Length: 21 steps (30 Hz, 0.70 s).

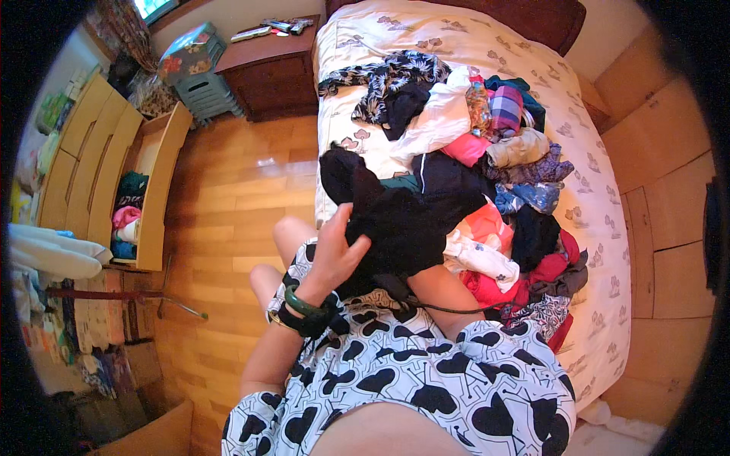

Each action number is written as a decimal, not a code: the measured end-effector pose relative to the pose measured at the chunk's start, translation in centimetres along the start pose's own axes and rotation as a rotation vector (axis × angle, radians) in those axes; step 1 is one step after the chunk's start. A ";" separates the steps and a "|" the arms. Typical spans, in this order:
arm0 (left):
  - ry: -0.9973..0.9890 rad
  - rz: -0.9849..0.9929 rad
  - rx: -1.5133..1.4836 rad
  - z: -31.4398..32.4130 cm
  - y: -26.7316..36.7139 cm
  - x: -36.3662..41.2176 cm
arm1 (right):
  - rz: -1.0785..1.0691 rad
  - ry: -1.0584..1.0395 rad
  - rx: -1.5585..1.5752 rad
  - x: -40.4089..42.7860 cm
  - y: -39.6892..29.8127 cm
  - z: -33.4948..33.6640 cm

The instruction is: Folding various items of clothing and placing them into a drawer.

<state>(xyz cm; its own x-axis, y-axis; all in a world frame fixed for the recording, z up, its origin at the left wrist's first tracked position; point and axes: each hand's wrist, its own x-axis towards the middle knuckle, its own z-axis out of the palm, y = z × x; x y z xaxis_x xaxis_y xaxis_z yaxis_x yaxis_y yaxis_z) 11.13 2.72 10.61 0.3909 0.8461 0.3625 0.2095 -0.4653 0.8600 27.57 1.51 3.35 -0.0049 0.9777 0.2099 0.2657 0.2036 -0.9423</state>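
Note:
A black garment (399,228) lies spread over my lap and the edge of the bed. My left hand (337,251), with a green bangle and a black band at the wrist, grips the garment's left side between thumb and fingers. My right forearm (445,290) reaches in from the right; the right hand is hidden beneath the black cloth. A dark piece with a white stripe (445,171) lies just beyond it. To the right is a heap of clothes: a white floral piece (482,259), a pink one (467,149), a rolled beige one (518,147) and a plaid roll (506,108).
The bed (599,228) has a flower-patterned cover. A black-and-white leaf-print garment (399,74) lies farther back. On the left, a wooden drawer (157,211) stands pulled out with folded clothes inside. A brown nightstand (274,62) and stacked grey stools (205,94) stand beyond.

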 end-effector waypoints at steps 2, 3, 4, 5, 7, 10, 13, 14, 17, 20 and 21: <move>-0.235 -0.049 -0.090 -0.1 0.6 -0.3 | 0.010 -0.004 -0.021 0.1 -0.2 -0.3; -0.464 -0.104 -0.174 -0.3 1.9 -0.5 | 0.012 -0.007 -0.025 0.0 -0.5 -0.4; -0.621 -0.057 -0.220 -0.2 3.2 -0.9 | 0.017 -0.007 -0.036 -0.2 -0.6 -0.7; -0.779 -0.008 -0.265 0.1 4.6 -1.3 | 0.022 -0.006 -0.053 -0.2 -0.6 -0.9; -0.870 0.094 -0.199 0.9 6.0 -1.9 | 0.025 -0.038 -0.071 0.0 -0.3 -0.6; -0.842 0.057 -0.239 1.1 4.6 -2.0 | 0.031 -0.082 -0.109 -0.2 -0.3 -0.7; -0.796 0.026 -0.284 0.4 4.2 -1.7 | 0.037 -0.133 -0.176 0.3 -0.6 -1.1; -0.827 -0.029 -0.342 0.3 4.3 -1.6 | 0.037 -0.137 -0.183 -0.3 -0.8 -1.4; -0.877 -0.042 -0.419 1.0 4.9 -1.2 | 0.037 -0.184 -0.246 0.3 -0.4 -1.6; -0.821 -0.051 -0.419 1.2 5.1 -1.1 | 0.033 -0.228 -0.294 0.7 -0.1 -1.4; -0.827 -0.047 -0.421 0.7 5.1 -1.0 | 0.032 -0.243 -0.308 0.7 0.1 -1.3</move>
<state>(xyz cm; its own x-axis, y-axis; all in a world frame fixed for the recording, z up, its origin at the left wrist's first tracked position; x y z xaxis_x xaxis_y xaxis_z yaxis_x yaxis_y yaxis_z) 12.44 -0.67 14.38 0.9389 0.3318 0.0915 -0.0378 -0.1649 0.9856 28.86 2.18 3.79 -0.2105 0.9744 0.0786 0.5465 0.1840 -0.8170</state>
